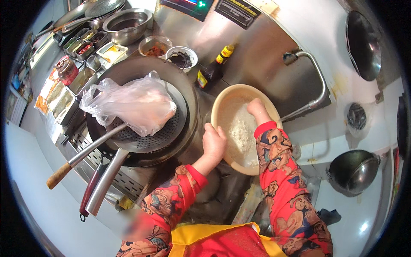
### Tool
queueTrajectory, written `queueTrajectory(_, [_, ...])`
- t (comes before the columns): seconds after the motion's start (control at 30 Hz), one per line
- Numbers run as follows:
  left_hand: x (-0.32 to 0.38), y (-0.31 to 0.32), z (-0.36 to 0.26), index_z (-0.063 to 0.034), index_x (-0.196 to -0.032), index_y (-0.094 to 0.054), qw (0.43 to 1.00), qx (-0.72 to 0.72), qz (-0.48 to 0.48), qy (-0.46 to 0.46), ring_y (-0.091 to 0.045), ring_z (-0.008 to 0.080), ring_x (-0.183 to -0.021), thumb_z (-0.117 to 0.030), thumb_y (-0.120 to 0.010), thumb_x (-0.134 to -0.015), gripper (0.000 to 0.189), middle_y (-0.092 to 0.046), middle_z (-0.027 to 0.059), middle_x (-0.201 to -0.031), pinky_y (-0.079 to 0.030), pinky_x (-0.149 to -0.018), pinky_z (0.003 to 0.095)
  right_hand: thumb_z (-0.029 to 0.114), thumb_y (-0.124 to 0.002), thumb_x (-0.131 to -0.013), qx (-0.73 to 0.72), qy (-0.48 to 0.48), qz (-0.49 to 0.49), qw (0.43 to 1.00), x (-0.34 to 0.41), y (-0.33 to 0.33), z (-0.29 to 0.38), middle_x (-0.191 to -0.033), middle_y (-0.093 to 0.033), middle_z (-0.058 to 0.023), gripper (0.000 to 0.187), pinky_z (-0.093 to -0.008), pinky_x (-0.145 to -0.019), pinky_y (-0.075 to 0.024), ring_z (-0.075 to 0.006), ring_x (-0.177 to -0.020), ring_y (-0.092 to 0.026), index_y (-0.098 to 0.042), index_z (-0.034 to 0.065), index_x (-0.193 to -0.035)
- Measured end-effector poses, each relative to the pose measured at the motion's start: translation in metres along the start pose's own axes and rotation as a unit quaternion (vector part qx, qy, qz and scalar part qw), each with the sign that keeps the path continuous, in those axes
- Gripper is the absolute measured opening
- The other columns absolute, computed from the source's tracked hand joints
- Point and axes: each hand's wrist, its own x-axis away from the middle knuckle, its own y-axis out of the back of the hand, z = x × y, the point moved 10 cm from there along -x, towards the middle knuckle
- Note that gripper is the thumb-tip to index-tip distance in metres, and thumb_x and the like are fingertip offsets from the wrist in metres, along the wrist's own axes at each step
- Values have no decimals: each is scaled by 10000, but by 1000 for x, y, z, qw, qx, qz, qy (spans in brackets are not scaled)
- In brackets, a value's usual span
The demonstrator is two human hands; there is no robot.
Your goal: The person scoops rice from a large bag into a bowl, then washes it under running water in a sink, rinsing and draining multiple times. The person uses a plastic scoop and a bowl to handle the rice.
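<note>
In front of me is a beige plastic basin (pixel 228 96) holding a white, grainy or powdery heap (pixel 241 136) and what looks like cloudy liquid. My left hand (pixel 214 141) grips the basin's left rim, its thumb at the edge. Inside the basin, near the far right wall, is my right hand (pixel 257 110); its fingers point down and are hidden, so what they hold does not show. Left of the basin, a tied clear plastic bag (pixel 138 102) with pale pink contents rests on a perforated metal strainer (pixel 160 141), which lies over a large wok (pixel 192 112).
A dark sauce bottle (pixel 210 72) stands behind the basin. A swivel tap (pixel 321 83) reaches in from the right. Strainer and pan handles (pixel 107 183) jut towards me at left. Bowls (pixel 155 45) and ingredient trays (pixel 82 78) crowd the back left. Woks (pixel 353 172) hang at right.
</note>
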Motion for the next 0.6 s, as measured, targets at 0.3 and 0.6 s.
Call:
queueTrajectory(0.3, [3,-1,2,20,-990,-385,998,-27,46,27,-612,478,-767,-220,-511,-908,283,-618,298,-785,-487,-714,545,146,-535,-838,-68,10,-55,996,-11,-19,64,-961,-657,-259,237,-466,-830,-511,-380,-953,-645,-696,-11,-912])
queueTrajectory(0.6, [0,2,-4,50,-922,-441,1000,1,-2,10,-599,474,-794,-165,-546,-886,242,-597,305,-816,-481,-715,496,153,-546,-822,15,299,126,946,125,-52,103,-1011,-624,-282,256,-472,-839,-490,-404,-977,-611,-666,-26,-960])
